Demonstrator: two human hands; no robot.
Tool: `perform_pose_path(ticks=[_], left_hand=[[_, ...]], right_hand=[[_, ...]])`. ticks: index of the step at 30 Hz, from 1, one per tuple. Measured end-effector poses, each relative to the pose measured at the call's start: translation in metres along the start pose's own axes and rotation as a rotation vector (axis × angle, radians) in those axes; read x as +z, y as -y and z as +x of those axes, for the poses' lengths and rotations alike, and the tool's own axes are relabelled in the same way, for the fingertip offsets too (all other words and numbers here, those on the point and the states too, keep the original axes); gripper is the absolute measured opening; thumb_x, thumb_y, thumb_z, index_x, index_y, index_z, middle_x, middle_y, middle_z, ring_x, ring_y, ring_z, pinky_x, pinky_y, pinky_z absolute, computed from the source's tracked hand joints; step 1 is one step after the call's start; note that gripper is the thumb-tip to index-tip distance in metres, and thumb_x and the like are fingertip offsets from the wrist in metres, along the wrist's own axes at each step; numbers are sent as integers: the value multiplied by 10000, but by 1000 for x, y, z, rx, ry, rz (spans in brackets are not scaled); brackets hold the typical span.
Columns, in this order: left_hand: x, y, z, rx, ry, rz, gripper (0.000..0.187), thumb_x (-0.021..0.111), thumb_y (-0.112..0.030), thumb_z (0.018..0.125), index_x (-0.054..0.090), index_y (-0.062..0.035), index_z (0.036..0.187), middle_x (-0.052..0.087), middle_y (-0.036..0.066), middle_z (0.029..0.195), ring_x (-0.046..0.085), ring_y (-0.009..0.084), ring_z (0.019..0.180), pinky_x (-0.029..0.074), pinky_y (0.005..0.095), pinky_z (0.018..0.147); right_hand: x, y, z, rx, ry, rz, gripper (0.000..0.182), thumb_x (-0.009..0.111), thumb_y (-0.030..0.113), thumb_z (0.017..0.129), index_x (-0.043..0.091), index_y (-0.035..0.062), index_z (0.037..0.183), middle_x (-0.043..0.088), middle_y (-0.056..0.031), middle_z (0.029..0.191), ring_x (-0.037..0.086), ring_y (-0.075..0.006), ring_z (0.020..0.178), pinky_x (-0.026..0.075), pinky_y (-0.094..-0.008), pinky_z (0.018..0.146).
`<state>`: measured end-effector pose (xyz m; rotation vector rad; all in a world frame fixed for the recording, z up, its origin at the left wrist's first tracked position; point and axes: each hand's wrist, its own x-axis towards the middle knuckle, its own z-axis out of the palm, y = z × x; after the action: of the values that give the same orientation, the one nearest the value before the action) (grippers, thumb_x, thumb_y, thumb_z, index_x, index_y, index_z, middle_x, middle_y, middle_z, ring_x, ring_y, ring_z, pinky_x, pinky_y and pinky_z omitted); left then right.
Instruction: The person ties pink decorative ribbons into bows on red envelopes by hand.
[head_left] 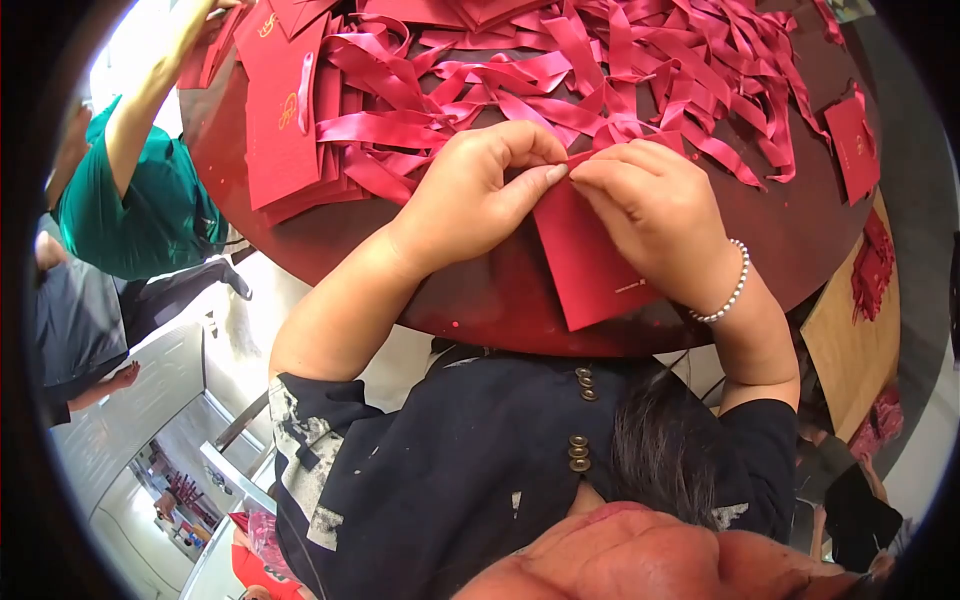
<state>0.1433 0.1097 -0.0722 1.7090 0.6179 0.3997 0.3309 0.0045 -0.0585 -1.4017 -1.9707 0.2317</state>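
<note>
A red paper bag [590, 260] lies at the front edge of the dark round table, under my two hands. My left hand [485, 185] has its thumb and index finger pinched at the bag's top edge. Close beside it, my right hand [655, 205], with a beaded bracelet at the wrist, pinches at the same edge. The fingertips of both hands nearly meet, and whatever small piece lies between them is hidden. Pink-red satin ribbons [500, 75] spread just beyond my hands.
A stack of red bags [280, 125] stands on the table [480, 305] at the left. Another red bag [853, 145] lies at the right edge. A person in green [140, 200] reaches in from the left. Red ribbons [873, 265] lie on a wooden board [850, 340].
</note>
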Motion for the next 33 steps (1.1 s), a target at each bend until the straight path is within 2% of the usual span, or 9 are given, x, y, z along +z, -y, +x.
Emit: perform_pose_path(ticks=[5,7,13,21,25,27,29,31,33], left_hand=[[-4,-11,18,-122,50,-106,146,646,-84,965,669,35,1047,701,41,828,614,76,734,509,255,677],[-5,-13,18,-167,71,-142,156,646,-93,970,667,34,1056,696,27,828,587,56,703,496,244,643],[-3,-15,21,-168,68,-160,170,648,-100,969,661,42,1064,699,24,830,549,35,648,469,239,580],[2,-21,27,-114,47,-44,132,645,-62,954,667,38,1037,722,68,873,673,104,844,536,267,754],[8,-9,24,41,-20,-65,115,648,-38,971,660,25,1068,670,5,881,611,56,795,517,228,719],[5,-16,23,25,22,-65,115,645,-6,956,662,41,1060,698,36,932,643,85,909,533,262,831],[4,-18,22,55,7,-21,110,644,-2,945,666,54,1037,722,76,939,680,113,915,548,284,840],[8,-12,19,98,-22,52,103,651,-2,939,672,50,1025,725,89,912,692,120,894,557,290,824],[9,-12,18,141,-47,72,106,658,-4,927,676,47,1018,734,105,902,711,135,877,565,298,805]], right_hand=[[-25,-20,4,30,31,118,144,738,-14,846,721,5,987,728,-112,864,717,-258,785,556,-333,695],[-32,-15,4,192,87,63,144,733,-15,856,720,4,998,726,-105,835,727,-230,760,555,-312,693],[-29,-23,6,77,36,91,135,739,-16,840,703,11,967,701,-96,850,692,-237,753,538,-327,675],[-27,-20,7,4,-9,-36,166,747,-15,805,681,10,955,670,-110,897,658,-292,802,533,-350,684],[-24,-3,7,-107,19,-259,246,686,-31,760,658,-6,1003,643,-125,930,615,-297,757,536,-373,671],[-24,6,11,-96,65,-338,248,658,-36,767,654,-16,1014,631,-130,929,611,-299,775,537,-372,670],[-23,9,14,-107,50,-339,219,639,-36,766,640,-21,984,617,-135,924,606,-303,785,535,-374,674],[-18,7,9,-76,49,-397,92,609,55,756,606,14,839,561,-108,821,594,-264,781,532,-329,668],[-14,11,7,-73,55,-411,85,608,53,761,604,16,838,551,-103,810,591,-262,772,528,-332,658]])
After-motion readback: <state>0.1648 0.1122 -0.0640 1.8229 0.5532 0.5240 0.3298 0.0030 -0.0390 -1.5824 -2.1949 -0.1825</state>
